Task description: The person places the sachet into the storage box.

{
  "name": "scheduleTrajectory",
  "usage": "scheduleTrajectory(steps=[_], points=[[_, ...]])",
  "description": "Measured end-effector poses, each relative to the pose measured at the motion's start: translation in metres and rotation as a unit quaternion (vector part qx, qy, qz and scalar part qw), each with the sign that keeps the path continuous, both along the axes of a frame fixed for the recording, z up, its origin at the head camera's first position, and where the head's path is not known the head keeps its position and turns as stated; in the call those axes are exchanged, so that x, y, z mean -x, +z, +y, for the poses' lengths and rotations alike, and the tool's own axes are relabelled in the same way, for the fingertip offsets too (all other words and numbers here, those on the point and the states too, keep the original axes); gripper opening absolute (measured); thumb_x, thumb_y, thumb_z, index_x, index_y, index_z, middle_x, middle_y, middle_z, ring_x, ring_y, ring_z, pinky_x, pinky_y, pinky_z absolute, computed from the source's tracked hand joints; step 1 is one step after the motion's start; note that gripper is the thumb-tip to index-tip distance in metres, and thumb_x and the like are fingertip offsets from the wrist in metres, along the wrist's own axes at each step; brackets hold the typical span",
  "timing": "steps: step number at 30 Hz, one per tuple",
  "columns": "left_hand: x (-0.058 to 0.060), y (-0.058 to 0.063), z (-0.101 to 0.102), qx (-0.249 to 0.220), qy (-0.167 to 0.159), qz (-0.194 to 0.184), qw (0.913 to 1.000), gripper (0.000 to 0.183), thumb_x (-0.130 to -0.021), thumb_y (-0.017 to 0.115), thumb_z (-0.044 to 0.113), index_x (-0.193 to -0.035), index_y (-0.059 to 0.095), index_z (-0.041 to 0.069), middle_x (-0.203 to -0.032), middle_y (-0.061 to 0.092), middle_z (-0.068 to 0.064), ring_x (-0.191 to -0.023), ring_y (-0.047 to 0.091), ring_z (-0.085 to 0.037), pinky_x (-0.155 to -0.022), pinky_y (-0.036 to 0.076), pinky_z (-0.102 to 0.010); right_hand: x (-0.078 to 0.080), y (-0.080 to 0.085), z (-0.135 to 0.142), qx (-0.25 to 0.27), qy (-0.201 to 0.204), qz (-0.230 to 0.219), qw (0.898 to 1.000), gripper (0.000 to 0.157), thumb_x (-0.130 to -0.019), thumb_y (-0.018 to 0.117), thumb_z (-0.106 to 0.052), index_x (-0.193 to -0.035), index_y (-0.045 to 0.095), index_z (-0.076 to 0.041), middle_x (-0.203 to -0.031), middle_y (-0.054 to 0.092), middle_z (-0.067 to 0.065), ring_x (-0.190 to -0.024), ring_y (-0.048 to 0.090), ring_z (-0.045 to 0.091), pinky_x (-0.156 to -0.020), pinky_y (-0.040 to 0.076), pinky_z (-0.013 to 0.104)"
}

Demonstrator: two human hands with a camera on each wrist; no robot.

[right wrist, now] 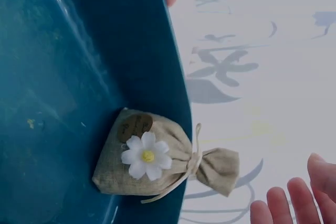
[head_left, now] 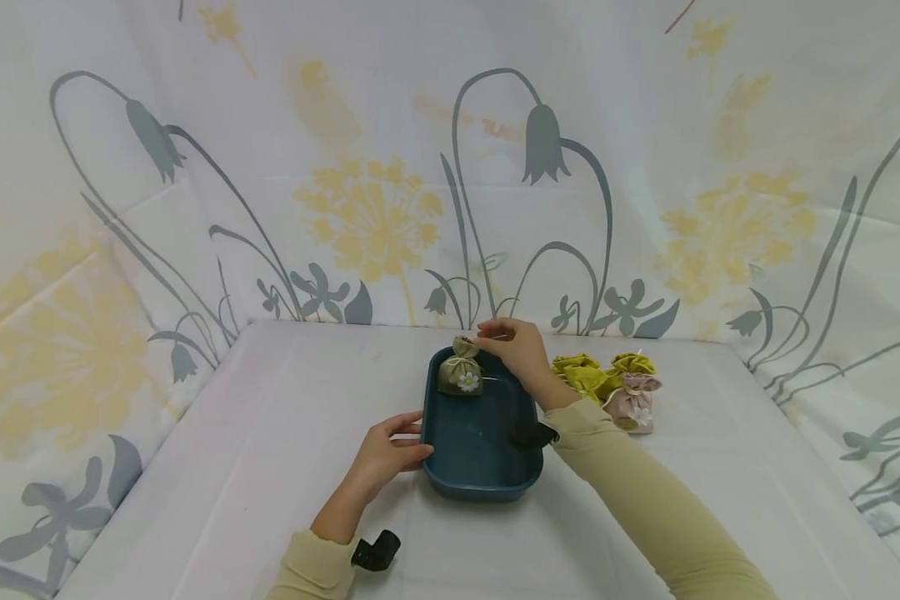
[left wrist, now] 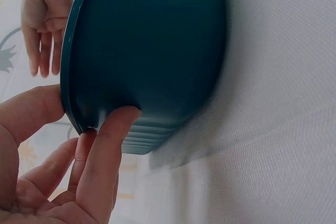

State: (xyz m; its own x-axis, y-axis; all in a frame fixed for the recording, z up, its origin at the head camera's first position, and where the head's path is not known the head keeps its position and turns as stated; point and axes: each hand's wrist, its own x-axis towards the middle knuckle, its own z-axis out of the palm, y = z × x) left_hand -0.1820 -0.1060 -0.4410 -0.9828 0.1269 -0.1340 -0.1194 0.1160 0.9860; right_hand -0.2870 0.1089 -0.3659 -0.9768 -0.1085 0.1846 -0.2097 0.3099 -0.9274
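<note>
A dark blue-green plastic basin (head_left: 468, 462) stands on the white-covered table. My left hand (head_left: 384, 452) grips its left side; in the left wrist view, the thumb is at the rim and the fingers (left wrist: 113, 135) lie against the outer wall. Inside the basin, at its far left corner, a beige drawstring pouch (right wrist: 113, 174) leans on the wall with its tied neck over the rim. A white daisy and a small brown tag decorate it. Close to that neck is my right hand (head_left: 519, 348), fingers loosely bent and apart from the pouch in the right wrist view (right wrist: 299, 203).
To the right of the basin sit several yellow-green pouches (head_left: 587, 379) and a pink pouch (head_left: 633, 404) with a white flower, bunched together. A flower-printed cloth (head_left: 375, 225) hangs behind the table (head_left: 292, 400) and along its sides.
</note>
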Motion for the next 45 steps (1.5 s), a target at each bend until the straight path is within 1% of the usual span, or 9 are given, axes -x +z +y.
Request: scheduleTrajectory(steps=[8,10,15,21,25,29,36,40,45], points=[[-0.002,0.002,-0.001,0.005,0.005,-0.002,1.0,0.058,-0.08,0.07,-0.001,-0.134,0.047,-0.001,-0.119,0.053,-0.02,-0.101,0.06,-0.028,-0.071,0.056,-0.035,-0.02,0.002,0.006,0.001,0.007,0.016,1.0,0.028,-0.082,0.072,-0.011,-0.108,0.067,-0.001,-0.102,0.067,0.013,-0.093,0.063,0.026,-0.088,0.049,0.037],[-0.002,0.001,-0.001,0.005,0.006,-0.004,1.0,0.058,-0.08,0.07,-0.001,-0.134,0.047,-0.001,-0.118,0.053,-0.02,-0.1,0.061,-0.027,-0.071,0.056,-0.035,-0.025,0.002,0.008,0.007,0.007,0.008,1.0,0.028,-0.082,0.072,-0.013,-0.107,0.068,-0.003,-0.101,0.067,0.012,-0.093,0.063,0.024,-0.086,0.05,0.036],[-0.004,0.001,-0.001,0.006,0.009,-0.003,0.9999,0.058,-0.08,0.07,-0.001,-0.134,0.047,0.0,-0.117,0.054,-0.019,-0.098,0.061,-0.025,-0.071,0.056,-0.035,-0.039,0.0,0.013,0.01,0.015,-0.01,1.0,0.031,-0.082,0.073,-0.016,-0.108,0.067,-0.002,-0.103,0.067,0.01,-0.096,0.062,0.024,-0.083,0.051,0.037],[-0.002,0.0,-0.001,0.005,0.006,0.0,1.0,0.058,-0.08,0.07,-0.001,-0.133,0.048,-0.001,-0.117,0.054,-0.019,-0.099,0.061,-0.026,-0.071,0.057,-0.035,-0.056,-0.005,0.022,0.013,0.023,-0.014,1.0,0.03,-0.082,0.073,-0.015,-0.108,0.067,-0.002,-0.106,0.066,0.011,-0.098,0.061,0.025,-0.085,0.051,0.038],[0.0,-0.003,0.0,0.001,0.0,0.001,1.0,0.058,-0.08,0.07,-0.001,-0.134,0.048,0.0,-0.117,0.054,-0.018,-0.1,0.061,-0.026,-0.071,0.056,-0.035,-0.068,-0.011,0.029,0.012,0.011,-0.026,1.0,0.031,-0.081,0.073,-0.017,-0.109,0.067,-0.004,-0.106,0.066,0.009,-0.099,0.061,0.023,-0.085,0.051,0.037],[0.001,-0.004,0.0,-0.001,-0.001,0.002,1.0,0.058,-0.08,0.07,-0.001,-0.134,0.047,0.0,-0.116,0.053,-0.018,-0.1,0.061,-0.026,-0.071,0.056,-0.035,-0.078,-0.018,0.036,0.004,-0.002,-0.024,1.0,0.032,-0.081,0.074,-0.019,-0.108,0.067,-0.005,-0.104,0.067,0.009,-0.096,0.061,0.021,-0.082,0.052,0.034],[0.001,-0.003,-0.001,-0.007,0.002,0.003,1.0,0.058,-0.08,0.07,0.0,-0.133,0.048,0.0,-0.118,0.052,-0.021,-0.099,0.061,-0.026,-0.071,0.056,-0.034,-0.093,-0.028,0.051,-0.012,-0.03,-0.023,0.999,0.033,-0.08,0.075,-0.021,-0.108,0.068,-0.005,-0.102,0.068,0.006,-0.092,0.062,0.017,-0.078,0.053,0.028],[0.001,-0.002,0.0,-0.009,0.003,0.002,1.0,0.058,-0.08,0.07,-0.001,-0.133,0.047,-0.001,-0.118,0.052,-0.022,-0.098,0.061,-0.025,-0.072,0.056,-0.035,-0.1,-0.032,0.062,-0.007,-0.041,-0.024,0.999,0.035,-0.08,0.074,-0.022,-0.109,0.067,-0.004,-0.103,0.067,0.008,-0.094,0.062,0.017,-0.078,0.053,0.026],[0.0,-0.001,0.0,-0.008,0.003,0.003,1.0,0.058,-0.08,0.071,-0.001,-0.133,0.047,-0.002,-0.119,0.051,-0.023,-0.099,0.061,-0.026,-0.072,0.056,-0.035,-0.107,-0.039,0.074,-0.01,-0.062,-0.031,0.998,0.034,-0.081,0.074,-0.018,-0.109,0.066,-0.001,-0.103,0.067,0.01,-0.092,0.063,0.014,-0.076,0.052,0.022]])
